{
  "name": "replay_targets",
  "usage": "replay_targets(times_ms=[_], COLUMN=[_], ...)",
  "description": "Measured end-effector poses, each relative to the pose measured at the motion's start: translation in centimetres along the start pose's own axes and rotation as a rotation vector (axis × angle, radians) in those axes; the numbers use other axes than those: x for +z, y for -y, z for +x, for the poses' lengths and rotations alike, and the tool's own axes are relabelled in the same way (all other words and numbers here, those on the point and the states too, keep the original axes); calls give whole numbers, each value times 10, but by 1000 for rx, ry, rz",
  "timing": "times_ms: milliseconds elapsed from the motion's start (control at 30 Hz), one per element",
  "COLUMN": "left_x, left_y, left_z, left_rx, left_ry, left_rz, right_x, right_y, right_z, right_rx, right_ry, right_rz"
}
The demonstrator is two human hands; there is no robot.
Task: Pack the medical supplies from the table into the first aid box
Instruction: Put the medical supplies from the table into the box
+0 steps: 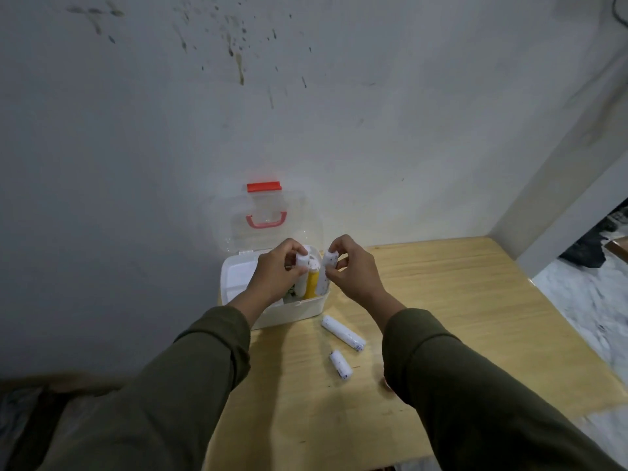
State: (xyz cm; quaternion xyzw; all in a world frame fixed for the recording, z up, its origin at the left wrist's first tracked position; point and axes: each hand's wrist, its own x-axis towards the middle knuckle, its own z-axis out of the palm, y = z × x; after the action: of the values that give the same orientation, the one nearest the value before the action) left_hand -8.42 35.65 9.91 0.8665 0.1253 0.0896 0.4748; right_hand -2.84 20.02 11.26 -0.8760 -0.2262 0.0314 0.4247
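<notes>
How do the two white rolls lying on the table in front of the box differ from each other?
The longer roll is clearly longer than the shorter roll. The longer roll lies nearer the first aid box; the shorter roll lies nearer the person. Both are white, speckled with dark marks, lie on their sides on the wooden table, and neither is touched.

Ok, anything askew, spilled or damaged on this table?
Nothing spilled or broken. Two white rolls lie loose on the table, unpacked; the box stands open, its lid upright.
</notes>
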Motion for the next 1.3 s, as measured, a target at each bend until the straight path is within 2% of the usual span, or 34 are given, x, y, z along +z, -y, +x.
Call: replay_targets(times_ms=[267,533,900,1300], left_x=[12,13,11,10], left_y=[15,33,36,34], left_z=[1,-1,5,5], left_rx=[15,36,18,1], left_ry=[117,232,239,223], left_rz=[128,166,137,99], right_x=[13,23,22,16], right_y=[-10,-16,-31,-32], right_z=[0,2,1,2], right_rx=[-30,-179,-79,-8], right_ry=[53,132,215,183], right_rz=[-50,-247,-415,-339])
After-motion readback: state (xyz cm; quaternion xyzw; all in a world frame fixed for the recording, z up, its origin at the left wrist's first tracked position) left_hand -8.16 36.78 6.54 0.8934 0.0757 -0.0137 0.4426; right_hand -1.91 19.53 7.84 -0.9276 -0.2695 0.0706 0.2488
